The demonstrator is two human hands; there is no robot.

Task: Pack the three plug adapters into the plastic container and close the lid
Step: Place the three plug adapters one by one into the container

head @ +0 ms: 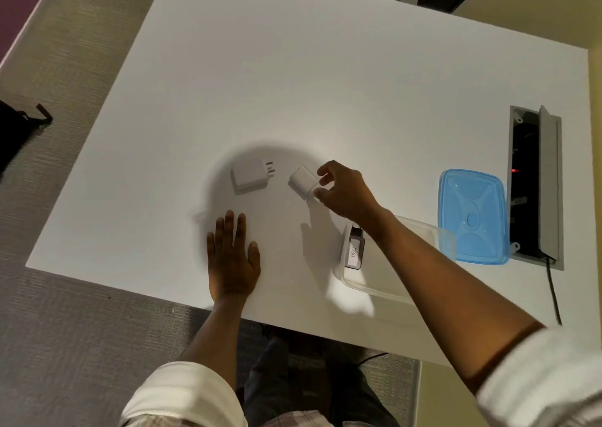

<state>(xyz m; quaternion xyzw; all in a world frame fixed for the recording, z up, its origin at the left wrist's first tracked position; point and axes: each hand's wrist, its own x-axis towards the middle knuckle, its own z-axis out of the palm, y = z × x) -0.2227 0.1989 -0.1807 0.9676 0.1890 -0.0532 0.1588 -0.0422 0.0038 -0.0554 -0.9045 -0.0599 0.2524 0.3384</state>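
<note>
Packed: one adapter [353, 250], dark face with a white label, lying inside the clear container [374, 288] at its left end.
In hand: small white adapter [303, 180] pinched between thumb and fingers of right hand [343, 193], at or just above the table [293, 68].
Outstanding: larger white adapter [249, 175], pins showing, loose on table left of the small one.
Left hand [233, 257]: flat, fingers spread, empty.
Lid [472, 216]: blue, off, beside container.
Progress: roughly one third; closing not begun.
</note>
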